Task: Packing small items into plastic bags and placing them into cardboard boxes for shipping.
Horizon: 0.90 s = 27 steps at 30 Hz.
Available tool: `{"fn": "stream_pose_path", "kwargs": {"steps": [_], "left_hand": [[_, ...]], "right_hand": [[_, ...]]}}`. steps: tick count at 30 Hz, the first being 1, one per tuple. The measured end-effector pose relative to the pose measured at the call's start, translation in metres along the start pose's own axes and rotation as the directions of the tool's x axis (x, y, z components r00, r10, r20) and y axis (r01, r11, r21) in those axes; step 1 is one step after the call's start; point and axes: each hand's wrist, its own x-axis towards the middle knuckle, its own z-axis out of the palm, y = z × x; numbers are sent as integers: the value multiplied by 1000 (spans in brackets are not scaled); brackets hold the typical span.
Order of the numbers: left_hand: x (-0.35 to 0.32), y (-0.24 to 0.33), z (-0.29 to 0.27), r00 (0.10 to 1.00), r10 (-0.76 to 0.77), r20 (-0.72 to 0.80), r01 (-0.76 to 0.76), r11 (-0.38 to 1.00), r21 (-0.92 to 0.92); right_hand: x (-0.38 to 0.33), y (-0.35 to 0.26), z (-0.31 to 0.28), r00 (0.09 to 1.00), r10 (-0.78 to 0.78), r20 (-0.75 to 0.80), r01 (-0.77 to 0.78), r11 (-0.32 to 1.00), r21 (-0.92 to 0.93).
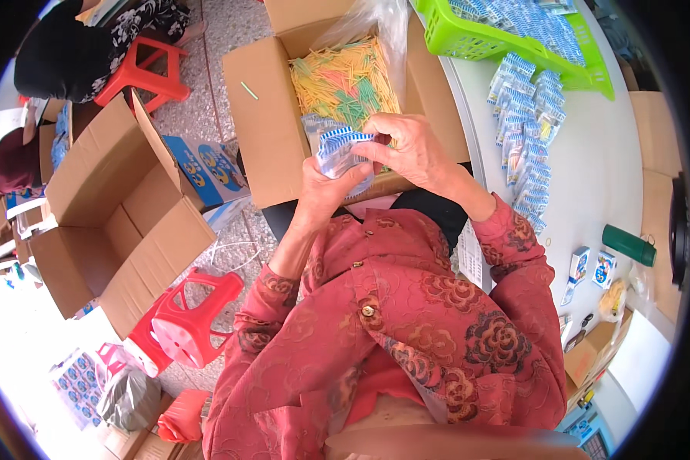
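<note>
My left hand [323, 190] is wrapped round a bunch of small clear plastic packets [340, 147] with blue-and-white striped ends. At the bunch's right edge, the thumb and forefinger of my right hand [415, 150] pinch a striped packet end. Both hands are above the near side of a cardboard box [257, 115], which stands at my lap. Inside the box lies a heap of thin yellow, orange and green sticks [345, 73]. What the packets hold is too small to make out.
On the white table [590, 169] at right are rows of filled packets [525, 123], a green basket [475, 42] of packets and a dark green bottle [629, 245]. At left stand an open carton [123, 222] and red stools [192, 326]. Another person [61, 54] is at far left.
</note>
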Motion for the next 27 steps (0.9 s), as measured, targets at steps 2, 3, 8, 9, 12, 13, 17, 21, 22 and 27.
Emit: {"fn": "stream_pose_path", "kwargs": {"steps": [2,3,8,9,12,13,17,21,22,27], "left_hand": [[-1,3,-4,1000,-16,-3,16,1000,-11],[-1,5,-6,999,-50,2,50,998,-25],[0,5,-11,999,-33,1,33,999,26],[1,3,-13,1000,2,-15,-1,998,61],[2,1,-13,998,36,-53,-30,994,107],[2,0,-13,996,38,-77,-29,993,116],[3,0,-10,995,46,-87,-34,989,142],[4,0,-7,997,38,-72,-27,989,144],[4,2,-5,997,38,-62,-30,990,137],[0,10,-5,998,23,-59,-17,995,99]], "right_hand": [[1,-1,-1,998,53,29,-53,999,1],[1,-1,-2,993,105,50,-106,994,3],[1,-1,0,997,-80,2,80,987,-143],[1,-2,1,997,-72,7,72,989,-132],[1,0,3,991,-127,-46,124,989,-76],[1,-2,1,991,-125,-49,121,990,-75],[2,-5,-7,1000,2,24,-2,1000,-7],[-1,1,-6,997,-54,48,56,997,-59],[-1,2,-7,998,-53,47,56,997,-58],[0,2,-8,986,-150,-68,143,985,-94]]}}
